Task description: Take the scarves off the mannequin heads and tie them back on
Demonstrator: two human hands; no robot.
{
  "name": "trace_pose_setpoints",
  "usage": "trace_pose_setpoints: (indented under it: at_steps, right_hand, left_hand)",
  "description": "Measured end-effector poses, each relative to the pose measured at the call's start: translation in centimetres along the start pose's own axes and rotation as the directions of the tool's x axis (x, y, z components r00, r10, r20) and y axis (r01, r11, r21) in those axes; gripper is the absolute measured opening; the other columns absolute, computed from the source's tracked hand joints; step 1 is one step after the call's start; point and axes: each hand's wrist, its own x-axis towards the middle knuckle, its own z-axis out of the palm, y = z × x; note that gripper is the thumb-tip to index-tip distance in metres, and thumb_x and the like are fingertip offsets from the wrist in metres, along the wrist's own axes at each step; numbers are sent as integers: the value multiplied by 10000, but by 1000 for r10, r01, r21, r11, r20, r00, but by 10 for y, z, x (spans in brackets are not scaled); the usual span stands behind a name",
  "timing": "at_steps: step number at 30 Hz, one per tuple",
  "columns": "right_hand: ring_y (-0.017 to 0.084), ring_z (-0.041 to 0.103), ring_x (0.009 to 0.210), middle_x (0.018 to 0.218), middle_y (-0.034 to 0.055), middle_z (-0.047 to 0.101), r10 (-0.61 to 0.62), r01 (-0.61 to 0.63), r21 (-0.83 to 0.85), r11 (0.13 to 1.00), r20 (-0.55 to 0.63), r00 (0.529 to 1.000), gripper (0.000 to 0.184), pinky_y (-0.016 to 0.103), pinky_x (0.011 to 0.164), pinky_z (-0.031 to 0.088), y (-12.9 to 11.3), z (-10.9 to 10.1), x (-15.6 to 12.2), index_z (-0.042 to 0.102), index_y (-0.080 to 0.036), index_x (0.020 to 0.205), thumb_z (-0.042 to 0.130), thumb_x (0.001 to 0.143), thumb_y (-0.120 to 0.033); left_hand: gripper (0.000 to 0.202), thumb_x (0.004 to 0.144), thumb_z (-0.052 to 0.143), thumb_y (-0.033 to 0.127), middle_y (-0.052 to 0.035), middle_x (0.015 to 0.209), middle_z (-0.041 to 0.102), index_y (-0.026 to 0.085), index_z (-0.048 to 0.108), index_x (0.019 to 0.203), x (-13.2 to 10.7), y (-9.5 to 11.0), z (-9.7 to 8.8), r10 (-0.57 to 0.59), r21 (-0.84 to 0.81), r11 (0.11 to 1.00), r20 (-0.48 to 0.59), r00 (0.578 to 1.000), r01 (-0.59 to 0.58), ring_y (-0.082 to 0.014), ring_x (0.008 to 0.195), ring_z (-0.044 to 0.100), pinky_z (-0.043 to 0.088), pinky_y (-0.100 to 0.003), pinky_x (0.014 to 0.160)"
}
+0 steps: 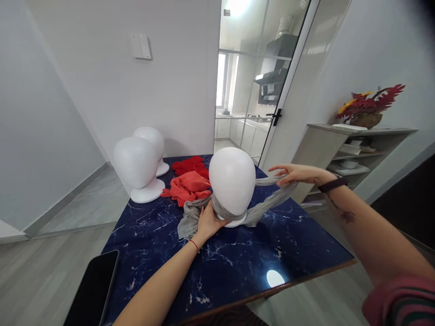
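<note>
A white foam mannequin head (232,179) stands upright on the dark blue marbled table (217,267). Around its neck runs a grey scarf (272,203), with one bunched end lying to the left and the rest drawn out to the right. My left hand (208,222) presses the scarf at the left side of the neck, its fingers partly hidden behind the fabric and head. Out to the right, my right hand (288,174) pinches the scarf and holds it off the table.
Two more white foam heads (136,163) stand at the back left. A coral cloth (188,185) and a red cloth (192,166) lie crumpled beside them. A black phone (93,287) is at the near left. Behind are a glass door (251,72) and a shelf unit (353,140).
</note>
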Motion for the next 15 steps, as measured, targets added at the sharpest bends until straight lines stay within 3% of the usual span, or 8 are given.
trace_pose_setpoints:
  at_steps: [1,3,5,6,8,11,13,15]
  right_hand:
    - [180,611,654,809,54,690,-35,28,-181,983,-33,999,514,277,600,465,-10,-6,8,694,-162,983,772,482,-77]
    - [215,625,772,863,89,688,-198,83,-517,852,-173,965,417,323,734,466,-31,-11,25,690,-142,953,718,548,-47]
    - [235,612,896,950,129,675,-412,99,-700,707,-295,862,355,354,836,441,-51,-11,41,669,-119,975,640,633,-32]
    - [238,601,934,981,141,666,-470,98,-723,683,-333,818,356,366,862,432,-61,-9,49,652,-107,1009,613,663,-35]
    - [226,601,900,939,133,670,-470,88,-696,713,-381,796,351,368,840,448,-81,-3,65,633,-90,1034,615,685,-63]
    - [168,584,688,708,69,652,-344,109,-550,828,-345,874,196,320,688,484,-112,14,86,664,-94,898,629,706,-113]
    - [138,543,597,594,30,594,-305,185,-377,908,-290,907,123,292,618,474,-135,33,94,669,-101,834,619,722,-113]
    - [123,526,582,568,2,549,-377,332,-199,922,-268,887,150,281,615,469,-162,58,93,665,-104,856,625,712,-96]
  left_hand:
    - [988,596,741,513,-134,1425,440,202,285,1416,-1,0,0,12,2,1000,-2,1000,-12,-307,1318,389,166,-515,1136]
    - [958,603,738,505,-127,1409,460,204,305,1402,-2,-1,0,35,8,999,-10,999,-35,-307,1303,409,185,-515,1130]
    - [954,609,733,503,-127,1404,465,204,299,1404,-3,-1,0,46,14,999,-17,999,-46,-311,1297,417,202,-524,1123]
    - [961,610,731,506,-129,1406,463,204,290,1409,-3,0,-1,46,16,999,-19,999,-46,-313,1298,415,207,-527,1120]
    - [976,608,727,519,-128,1410,457,208,277,1417,-3,0,-1,43,19,999,-20,999,-43,-316,1303,409,211,-523,1121]
    - [999,607,727,525,-119,1430,436,222,249,1430,-4,2,-2,37,17,999,-15,999,-36,-311,1318,391,196,-510,1132]
    - [1027,603,732,520,-116,1452,409,225,218,1443,-4,3,-2,30,14,999,-11,999,-30,-307,1328,378,181,-508,1139]
    - [1055,594,738,522,-118,1469,382,220,200,1449,-4,2,-2,15,21,1000,-9,1000,-15,-306,1339,361,171,-502,1144]
